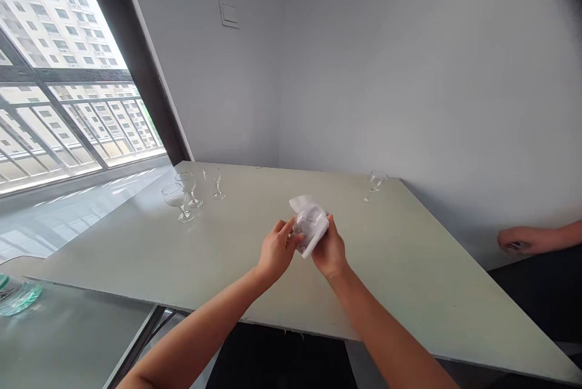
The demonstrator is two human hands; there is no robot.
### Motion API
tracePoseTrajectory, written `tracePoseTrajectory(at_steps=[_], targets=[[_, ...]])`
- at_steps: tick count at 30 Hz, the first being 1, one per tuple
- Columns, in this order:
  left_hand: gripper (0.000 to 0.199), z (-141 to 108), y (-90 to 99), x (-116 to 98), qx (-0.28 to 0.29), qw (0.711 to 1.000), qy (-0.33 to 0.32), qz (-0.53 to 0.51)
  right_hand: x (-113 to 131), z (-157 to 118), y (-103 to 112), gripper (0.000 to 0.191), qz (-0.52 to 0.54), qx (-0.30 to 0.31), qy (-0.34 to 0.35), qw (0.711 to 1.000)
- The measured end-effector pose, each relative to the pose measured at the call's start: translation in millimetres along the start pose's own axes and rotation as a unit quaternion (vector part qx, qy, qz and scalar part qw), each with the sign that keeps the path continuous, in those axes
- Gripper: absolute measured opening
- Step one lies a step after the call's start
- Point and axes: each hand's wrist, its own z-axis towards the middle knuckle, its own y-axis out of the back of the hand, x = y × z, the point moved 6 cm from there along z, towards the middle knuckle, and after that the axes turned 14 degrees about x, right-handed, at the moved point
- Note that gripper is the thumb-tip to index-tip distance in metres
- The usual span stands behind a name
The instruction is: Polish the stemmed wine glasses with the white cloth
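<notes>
Above the middle of the table (391,280), my two hands come together at a white cloth (311,236). What looks like a clear wine glass (305,220) lies partly inside its folds; most of its shape is hidden. My left hand (278,249) is closed at the left side, its fingertips on the glass. From the right, my right hand (331,249) is wrapped around the cloth, with several fingers hidden beneath it.
Three stemmed glasses stand at the table's far left: a front one (175,196), one behind (186,183) and another (217,183). A further stemmed glass (376,182) is at the far right. A glass bowl (20,298) sits lower left. Another person's hand (522,240) is at right.
</notes>
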Motion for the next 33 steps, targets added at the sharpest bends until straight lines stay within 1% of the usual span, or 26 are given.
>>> tracePoseTrajectory(at_steps=[2, 4, 5, 6, 7, 8, 9, 10, 11, 12, 13, 14, 15, 16, 17, 19, 21, 23, 25, 26, 28, 31, 33], targets=[[0.038, 2.1, -5.5, -4.2, -0.056, 0.998, 0.002, -0.035, -12.2, -3.2, -9.4, 0.043, -0.027, 0.019, 0.022, 0.999], [0.038, 1.0, -6.5, -8.7, -0.115, 0.993, 0.003, -0.034, -20.0, -6.2, -16.0, 0.039, -0.082, 0.039, 0.031, 0.995], [0.037, -0.1, -5.5, -10.4, -0.137, 0.990, 0.005, -0.025, -21.5, -7.3, -18.1, 0.036, -0.109, 0.052, 0.035, 0.992], [0.036, -1.0, -4.3, -11.4, -0.145, 0.989, 0.005, -0.019, -21.4, -8.0, -19.3, 0.034, -0.132, 0.065, 0.039, 0.988], [0.035, -1.2, -2.7, -11.4, -0.139, 0.990, 0.004, -0.022, -20.4, -8.4, -19.5, 0.032, -0.147, 0.079, 0.040, 0.985], [0.034, -0.7, -1.2, -10.3, -0.118, 0.992, 0.002, -0.042, -19.0, -8.2, -18.4, 0.031, -0.153, 0.089, 0.036, 0.984], [0.034, 0.7, -0.1, -8.0, -0.083, 0.993, 0.001, -0.084, -17.6, -7.8, -16.4, 0.031, -0.152, 0.096, 0.028, 0.983], [0.035, 2.4, 0.6, -5.2, -0.040, 0.988, 0.002, -0.147, -16.5, -7.1, -14.1, 0.030, -0.145, 0.100, 0.014, 0.984], [0.037, 4.1, 0.6, -2.8, 0.008, 0.974, 0.004, -0.225, -16.3, -6.5, -11.9, 0.031, -0.134, 0.105, -0.005, 0.985], [0.040, 5.6, 0.2, -1.3, 0.055, 0.950, 0.010, -0.306, -17.2, -6.2, -10.7, 0.032, -0.120, 0.112, -0.028, 0.986], [0.045, 6.8, -0.2, -0.9, 0.095, 0.919, 0.018, -0.381, -19.0, -6.5, -10.7, 0.034, -0.104, 0.125, -0.056, 0.985], [0.051, 7.8, -0.2, -1.2, 0.123, 0.889, 0.027, -0.440, -21.6, -7.5, -12.0, 0.036, -0.088, 0.141, -0.085, 0.982], [0.057, 8.8, 0.5, -1.4, 0.139, 0.866, 0.038, -0.480, -24.4, -9.2, -13.9, 0.037, -0.071, 0.160, -0.113, 0.978], [0.062, 10.0, 1.5, -0.9, 0.143, 0.851, 0.049, -0.502, -27.2, -11.4, -15.6, 0.038, -0.053, 0.175, -0.139, 0.973], [0.065, 11.4, 2.4, 0.5, 0.141, 0.845, 0.062, -0.513, -29.4, -13.6, -16.4, 0.039, -0.038, 0.186, -0.159, 0.969], [0.066, 14.7, 4.2, 5.8, 0.122, 0.839, 0.085, -0.523, -31.2, -16.4, -13.2, 0.036, -0.015, 0.183, -0.179, 0.967], [0.062, 18.7, 6.2, 12.5, 0.092, 0.832, 0.098, -0.538, -31.3, -16.2, -3.9, 0.032, 0.003, 0.151, -0.178, 0.972], [0.058, 22.6, 9.2, 18.4, 0.044, 0.825, 0.099, -0.555, -31.0, -13.5, 7.1, 0.030, 0.019, 0.103, -0.159, 0.982], [0.057, 24.6, 12.7, 19.6, -0.016, 0.828, 0.082, -0.555, -31.1, -9.9, 13.2, 0.032, 0.030, 0.066, -0.128, 0.989], [0.057, 24.5, 13.9, 17.1, -0.044, 0.836, 0.068, -0.543, -31.3, -8.3, 13.3, 0.035, 0.029, 0.056, -0.109, 0.992], [0.060, 22.2, 14.5, 6.2, -0.083, 0.862, 0.028, -0.499, -32.4, -6.4, 9.6, 0.038, 0.017, 0.042, -0.080, 0.996], [0.064, 17.3, 10.2, -13.9, -0.095, 0.904, -0.019, -0.416, -34.6, -7.8, 1.6, 0.034, -0.024, 0.024, -0.069, 0.997], [0.064, 16.9, 8.1, -20.3, -0.093, 0.917, -0.032, -0.386, -35.2, -9.6, -2.3, 0.035, -0.063, 0.036, -0.077, 0.994]])
